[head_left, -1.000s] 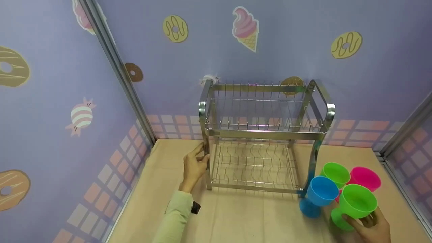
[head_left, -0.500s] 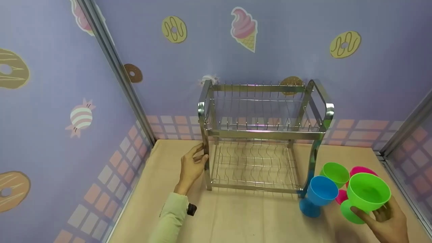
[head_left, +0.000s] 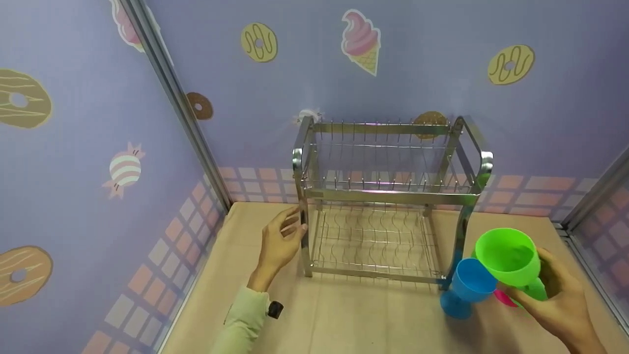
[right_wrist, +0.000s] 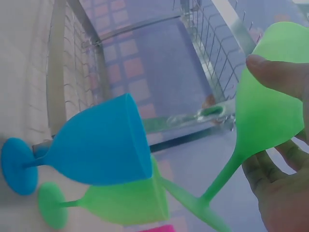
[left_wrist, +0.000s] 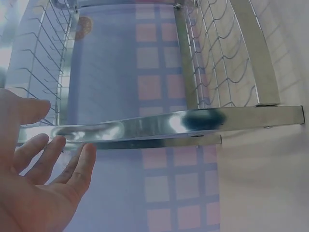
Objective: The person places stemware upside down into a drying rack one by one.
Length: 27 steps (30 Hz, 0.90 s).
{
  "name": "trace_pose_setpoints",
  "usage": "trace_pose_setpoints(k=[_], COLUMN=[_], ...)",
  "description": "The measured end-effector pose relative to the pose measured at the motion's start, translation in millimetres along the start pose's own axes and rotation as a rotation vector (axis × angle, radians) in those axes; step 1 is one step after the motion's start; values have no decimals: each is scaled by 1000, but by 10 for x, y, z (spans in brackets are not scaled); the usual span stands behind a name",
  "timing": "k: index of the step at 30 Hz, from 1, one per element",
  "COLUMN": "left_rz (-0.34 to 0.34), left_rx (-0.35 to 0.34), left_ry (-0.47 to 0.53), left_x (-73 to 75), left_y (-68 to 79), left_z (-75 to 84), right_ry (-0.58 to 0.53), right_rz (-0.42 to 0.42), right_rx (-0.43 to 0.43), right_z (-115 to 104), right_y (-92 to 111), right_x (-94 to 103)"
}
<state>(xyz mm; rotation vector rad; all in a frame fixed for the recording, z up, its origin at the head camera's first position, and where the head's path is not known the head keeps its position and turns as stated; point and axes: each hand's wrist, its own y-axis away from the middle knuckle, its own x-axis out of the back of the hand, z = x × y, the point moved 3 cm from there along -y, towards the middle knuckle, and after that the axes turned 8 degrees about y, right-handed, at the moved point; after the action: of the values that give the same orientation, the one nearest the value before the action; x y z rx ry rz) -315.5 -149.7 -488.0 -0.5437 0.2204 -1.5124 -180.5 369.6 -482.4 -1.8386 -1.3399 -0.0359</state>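
My right hand (head_left: 562,297) grips a green plastic goblet (head_left: 508,260) by its bowl, lifted off the table beside the rack's right front post. Just left of it, a blue goblet (head_left: 472,281) stands upright on the table. In the right wrist view, a second green goblet (right_wrist: 123,203) stands behind the blue one. Only a sliver of a pink goblet (head_left: 506,298) shows under the held one. My left hand (head_left: 280,243) is beside the left post of the two-tier metal dish rack (head_left: 393,197), fingers loosely bent; whether they touch it is unclear.
The rack's upper wire tier (head_left: 378,169) and lower wire tier (head_left: 373,236) hold no dishes. Behind the table (head_left: 344,314) rises a purple wall with sweets printed on it. Metal frame posts (head_left: 172,98) stand at the corners.
My right hand has lifted the green goblet, first rightward, then up and left, and it now covers most of the goblets behind. My left hand has loosened from the rack's left post.
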Motion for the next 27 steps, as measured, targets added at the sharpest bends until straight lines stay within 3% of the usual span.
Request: trace_pose_setpoints(k=[13,20,27], left_rz=[-123,-206,-263], left_rx=[-66,-84,-104], left_ry=[12,82,92], left_x=[-169,-333,-505], left_y=[88,120,173], left_z=[339,505,598], right_ry=[171,288,320], right_rz=[-44,-61,-134], right_rx=[227,233,264], right_z=[-439,-574,-708], right_y=[-391,-476,-521], right_x=[-222,-362,-522])
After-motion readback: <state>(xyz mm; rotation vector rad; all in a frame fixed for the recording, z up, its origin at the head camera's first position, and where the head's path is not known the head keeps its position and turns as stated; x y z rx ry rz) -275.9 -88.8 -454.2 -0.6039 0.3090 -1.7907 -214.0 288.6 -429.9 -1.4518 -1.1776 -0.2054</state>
